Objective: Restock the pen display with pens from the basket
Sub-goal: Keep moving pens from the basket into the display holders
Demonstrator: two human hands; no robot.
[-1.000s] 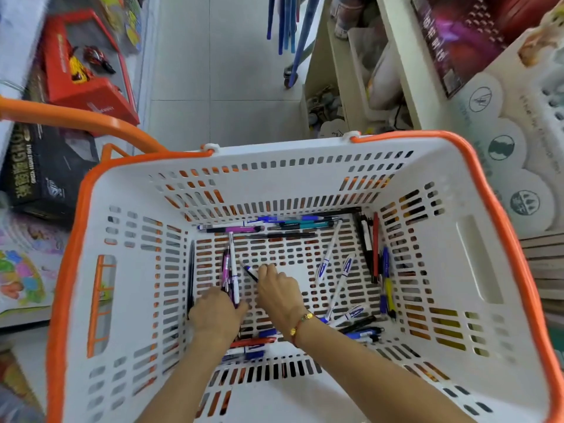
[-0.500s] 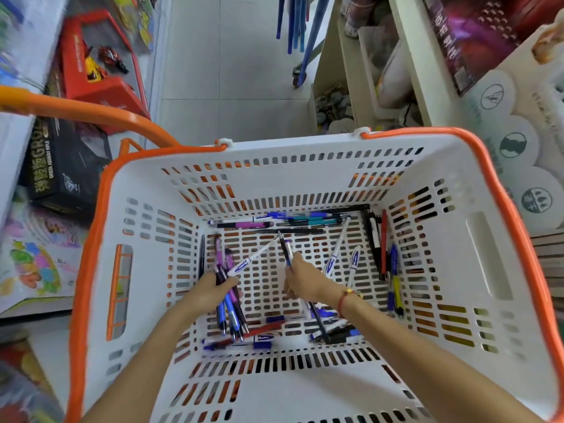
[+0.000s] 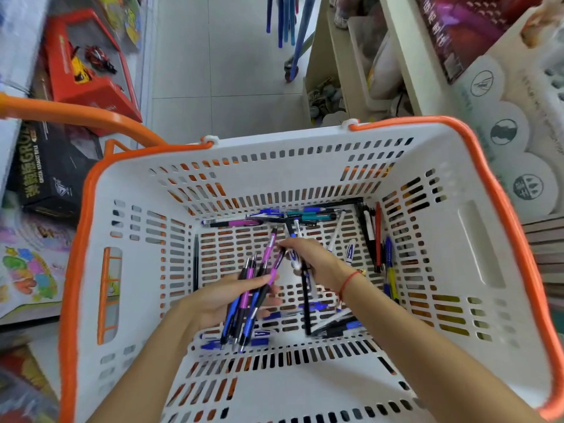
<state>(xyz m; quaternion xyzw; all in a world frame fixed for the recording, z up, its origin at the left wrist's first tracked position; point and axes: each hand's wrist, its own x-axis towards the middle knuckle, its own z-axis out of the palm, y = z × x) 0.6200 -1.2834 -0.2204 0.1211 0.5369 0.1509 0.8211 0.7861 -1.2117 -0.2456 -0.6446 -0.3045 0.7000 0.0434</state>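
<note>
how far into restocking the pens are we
Early. Nothing is on a display yet. The left hand holds a bundle of pens; the right hand pinches more. Many loose pens remain in the basket.

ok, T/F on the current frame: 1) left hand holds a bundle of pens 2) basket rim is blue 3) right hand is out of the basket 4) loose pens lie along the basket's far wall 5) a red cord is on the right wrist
1) The left hand holds a bundle of pens: true.
2) The basket rim is blue: false, it is orange.
3) The right hand is out of the basket: false, it is inside, holding pens near the bundle.
4) Loose pens lie along the far wall: true.
5) A red cord circles the right wrist: true.
</note>
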